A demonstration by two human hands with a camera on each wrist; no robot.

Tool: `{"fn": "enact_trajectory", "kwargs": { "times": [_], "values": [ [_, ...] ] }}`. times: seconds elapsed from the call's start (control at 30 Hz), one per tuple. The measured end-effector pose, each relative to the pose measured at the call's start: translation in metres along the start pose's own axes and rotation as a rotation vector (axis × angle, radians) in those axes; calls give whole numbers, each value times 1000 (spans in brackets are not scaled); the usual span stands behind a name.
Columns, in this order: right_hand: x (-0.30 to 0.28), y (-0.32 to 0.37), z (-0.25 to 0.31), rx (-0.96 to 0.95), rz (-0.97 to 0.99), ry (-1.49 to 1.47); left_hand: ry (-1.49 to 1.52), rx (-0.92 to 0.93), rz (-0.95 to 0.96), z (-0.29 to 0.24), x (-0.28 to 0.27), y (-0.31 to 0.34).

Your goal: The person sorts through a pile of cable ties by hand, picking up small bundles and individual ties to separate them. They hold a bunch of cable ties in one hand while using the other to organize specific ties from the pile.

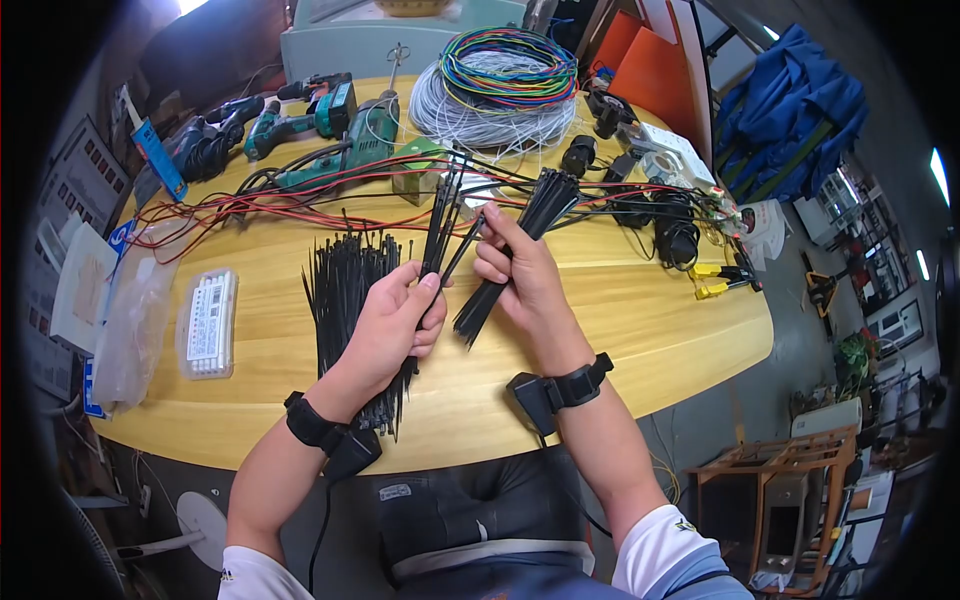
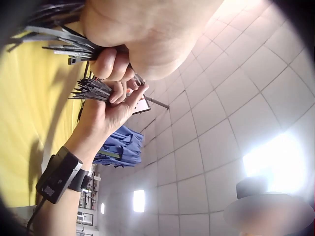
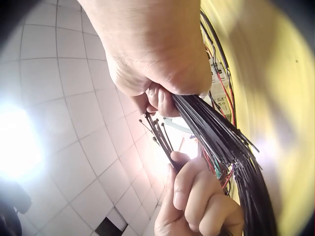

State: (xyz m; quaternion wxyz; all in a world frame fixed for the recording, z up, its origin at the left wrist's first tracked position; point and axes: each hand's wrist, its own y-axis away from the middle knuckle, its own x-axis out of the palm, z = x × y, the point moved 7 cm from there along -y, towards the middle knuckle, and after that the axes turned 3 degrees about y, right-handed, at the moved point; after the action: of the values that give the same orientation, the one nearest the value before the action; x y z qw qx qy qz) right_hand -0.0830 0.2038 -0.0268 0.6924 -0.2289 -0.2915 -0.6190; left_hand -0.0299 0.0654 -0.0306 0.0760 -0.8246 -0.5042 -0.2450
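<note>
In the head view my left hand (image 1: 395,320) grips a thin bunch of black cable ties (image 1: 438,235), their heads pointing up and away. My right hand (image 1: 528,278) is curled round a thicker bundle of cable ties (image 1: 545,205), held at a slant just right of it. Its thumb and forefinger pinch near the end of one tie (image 1: 465,245) that slants up from the left hand. The right wrist view shows the right hand's bundle (image 3: 206,128) fanning out below the palm. A large pile of cable ties (image 1: 345,285) lies on the table under and beside the left forearm.
Red and black wires (image 1: 300,195) run across the wooden table (image 1: 640,340). Behind them are power drills (image 1: 300,120) and coiled wire (image 1: 490,105). A white case (image 1: 210,325) and plastic bag (image 1: 135,320) lie left; yellow-handled pliers (image 1: 722,280) lie near the right edge.
</note>
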Motion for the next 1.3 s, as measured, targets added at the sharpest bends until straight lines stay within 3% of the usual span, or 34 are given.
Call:
{"fn": "enact_trajectory", "kwargs": {
  "times": [0.73, 1.3],
  "values": [
    [16, 6, -12, 95, 96, 117, -13, 42, -34, -3, -5, -2],
    [12, 5, -1, 24, 13, 103, -53, 44, -6, -5, 1, 1]
  ]
}}
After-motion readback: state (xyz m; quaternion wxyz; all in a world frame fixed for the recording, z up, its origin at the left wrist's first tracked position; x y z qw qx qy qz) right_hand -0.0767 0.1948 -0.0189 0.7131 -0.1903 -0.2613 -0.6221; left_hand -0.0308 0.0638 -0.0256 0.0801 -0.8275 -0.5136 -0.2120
